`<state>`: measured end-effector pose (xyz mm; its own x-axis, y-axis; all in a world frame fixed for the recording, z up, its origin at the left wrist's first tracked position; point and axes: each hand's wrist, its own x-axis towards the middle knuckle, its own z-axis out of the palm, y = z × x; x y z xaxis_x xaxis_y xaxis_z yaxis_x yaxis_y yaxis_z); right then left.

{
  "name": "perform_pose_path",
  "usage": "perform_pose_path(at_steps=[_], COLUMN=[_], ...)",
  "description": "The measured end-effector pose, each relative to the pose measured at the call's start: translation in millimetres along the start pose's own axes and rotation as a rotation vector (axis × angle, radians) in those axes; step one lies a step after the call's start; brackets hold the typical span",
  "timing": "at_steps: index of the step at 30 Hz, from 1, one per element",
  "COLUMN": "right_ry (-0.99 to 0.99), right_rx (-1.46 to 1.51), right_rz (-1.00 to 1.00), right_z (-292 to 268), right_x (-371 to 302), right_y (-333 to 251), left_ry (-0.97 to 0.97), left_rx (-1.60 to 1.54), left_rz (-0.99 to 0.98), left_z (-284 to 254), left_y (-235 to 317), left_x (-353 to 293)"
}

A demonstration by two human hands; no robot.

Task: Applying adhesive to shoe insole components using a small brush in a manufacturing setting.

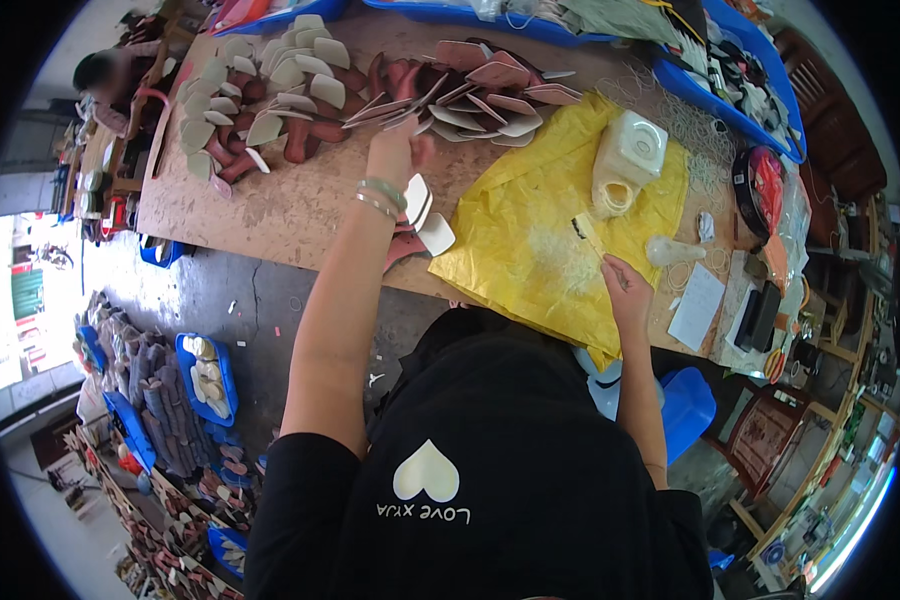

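Note:
My left hand (400, 152) reaches over the near edge of a heap of red-brown shoe pieces with flat pale soles (490, 95). Its fingers are blurred and partly hidden, so their grip does not show. Beside that wrist, two pale flat soles (436, 234) lie on a red piece at the table's near edge. In my right hand (627, 285) is a small brush (588, 232), pinched by its light handle, its dark tip over a yellow plastic sheet (500, 215). Whitish dried residue (562, 250) coats the sheet's middle. A cut-open white plastic jug (630, 150) lies on it.
More shoe pieces (295, 85) cover the table's far left. Blue bins (735, 100) stand along the back and right. A translucent bottle (673, 250), a paper sheet (697, 305) and orange-handled scissors (774, 364) lie at right. Another person (105, 85) sits at far left.

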<state>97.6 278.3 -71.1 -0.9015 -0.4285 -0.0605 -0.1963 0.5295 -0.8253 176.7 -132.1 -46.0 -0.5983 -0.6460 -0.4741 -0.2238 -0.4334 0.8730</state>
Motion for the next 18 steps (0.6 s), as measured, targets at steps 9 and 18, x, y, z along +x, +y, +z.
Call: perform_pose_path(at_steps=[9, 18], right_ry=[0.028, 0.087], right_rx=[-0.081, -0.065], right_rz=[0.061, 0.060], right_z=[-14.3, -29.1], right_x=[-12.0, 6.6], right_y=[21.2, 44.0], left_ry=[0.162, -0.046], left_rx=[1.213, 1.662], left_rz=[0.045, 0.385], left_z=[-42.0, -103.1], left_y=[-101.7, -90.2], left_x=[19.5, 1.8])
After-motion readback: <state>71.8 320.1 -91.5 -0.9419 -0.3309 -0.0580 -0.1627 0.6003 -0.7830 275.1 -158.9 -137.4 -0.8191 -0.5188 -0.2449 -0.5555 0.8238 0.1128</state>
